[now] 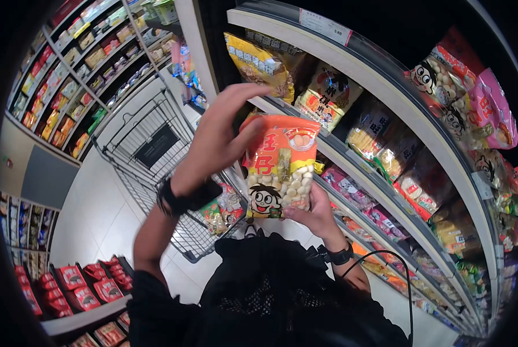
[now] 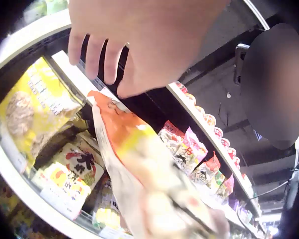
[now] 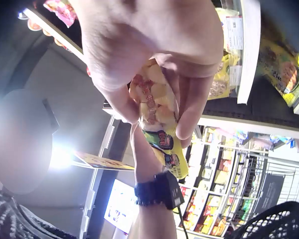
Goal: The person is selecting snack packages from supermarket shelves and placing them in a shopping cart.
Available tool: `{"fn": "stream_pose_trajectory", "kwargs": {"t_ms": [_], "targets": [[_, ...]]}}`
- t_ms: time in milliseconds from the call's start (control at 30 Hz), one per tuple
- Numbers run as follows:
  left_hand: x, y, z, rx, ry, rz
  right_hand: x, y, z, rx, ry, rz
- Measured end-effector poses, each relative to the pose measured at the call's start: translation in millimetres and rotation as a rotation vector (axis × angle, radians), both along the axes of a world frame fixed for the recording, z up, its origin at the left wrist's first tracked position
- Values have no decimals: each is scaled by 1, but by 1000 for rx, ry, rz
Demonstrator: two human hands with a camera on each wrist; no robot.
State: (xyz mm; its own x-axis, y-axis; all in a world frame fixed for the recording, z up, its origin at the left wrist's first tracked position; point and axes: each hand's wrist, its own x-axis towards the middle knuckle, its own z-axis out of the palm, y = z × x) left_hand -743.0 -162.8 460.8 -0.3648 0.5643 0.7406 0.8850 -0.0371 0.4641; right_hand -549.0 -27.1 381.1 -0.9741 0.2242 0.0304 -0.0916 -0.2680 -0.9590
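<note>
A snack bag (image 1: pixel 282 168) is held upright in front of the body. It has an orange top, a clear window full of small round cream-coloured biscuits and a cartoon face. My right hand (image 1: pixel 314 214) grips its lower right edge, thumb on the front. In the right wrist view, the bag's yellow bottom (image 3: pixel 169 154) shows between thumb and fingers. My left hand (image 1: pixel 221 136) is at the bag's upper left, fingers extended and loosely bent. The left wrist view shows this hand (image 2: pixel 144 40) just above the bag's orange top edge (image 2: pixel 114 107), not gripping it.
Shelves of snacks rise on the right, with a yellow bag (image 1: pixel 262 66) and wrapped packs (image 1: pixel 322 110) close behind my hands. A wire shopping cart (image 1: pixel 149 130) with some bags inside stands at left. Red packets (image 1: pixel 71 277) fill a lower-left display.
</note>
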Motion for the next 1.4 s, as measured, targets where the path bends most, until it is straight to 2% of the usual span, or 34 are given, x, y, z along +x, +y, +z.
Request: {"fn": "stream_pose_trajectory", "kwargs": {"t_ms": [67, 133, 167, 200, 233, 267, 300, 367, 400, 467, 533, 600, 633, 667, 733, 800, 900, 1033, 1100, 1400], "targets": [[21, -14, -36, -26, -140, 2, -7, -7, 1, 113, 27, -218], [50, -9, -53, -129, -342, -142, -11, -11, -1, 189, -12, -260], [59, -5, -68, -163, -396, -172, -12, -15, 3, 347, 46, -194], [63, -3, -79, -88, -716, -295, -14, -19, 9, 507, 106, -117], [61, -6, -79, -23, -934, -363, -13, -22, 22, 677, 91, -57], [58, -9, -77, 43, -1150, -430, -15, -23, 22, 682, 89, -61], [51, -15, -81, 44, -1150, -435, -16, -23, 22, 733, 103, -36], [34, -31, -97, 232, -1635, -651, -20, -22, 19, 768, 135, -50], [31, -35, -103, 230, -1634, -652, -23, -25, 19, 768, 136, -52], [28, -43, -111, 458, -1880, -943, -25, -34, 17, 611, 69, -427], [32, -46, -112, 446, -1859, -901, -29, -40, 21, 582, 5, -440], [34, -45, -114, 260, -1745, -829, -35, -50, 18, 208, -27, -266], [32, -44, -117, 155, -1619, -820, -38, -54, 9, 180, -19, -254], [32, -42, -119, 153, -1623, -827, -39, -55, 7, 183, -23, -259], [32, -39, -120, 136, -1448, -766, -42, -58, 12, 187, -18, -313], [32, -41, -112, 145, -1461, -689, -42, -58, 13, 203, -67, -359], [34, -42, -101, 18, -1300, -585, -43, -58, 8, 339, -20, -386], [31, -48, -99, -34, -1270, -586, -44, -60, 5, 207, -37, -438], [29, -52, -98, -127, -1221, -589, -41, -57, 8, 164, -110, -374], [28, -59, -104, -106, -1195, -591, -45, -65, 4, 165, -84, -379]]}}
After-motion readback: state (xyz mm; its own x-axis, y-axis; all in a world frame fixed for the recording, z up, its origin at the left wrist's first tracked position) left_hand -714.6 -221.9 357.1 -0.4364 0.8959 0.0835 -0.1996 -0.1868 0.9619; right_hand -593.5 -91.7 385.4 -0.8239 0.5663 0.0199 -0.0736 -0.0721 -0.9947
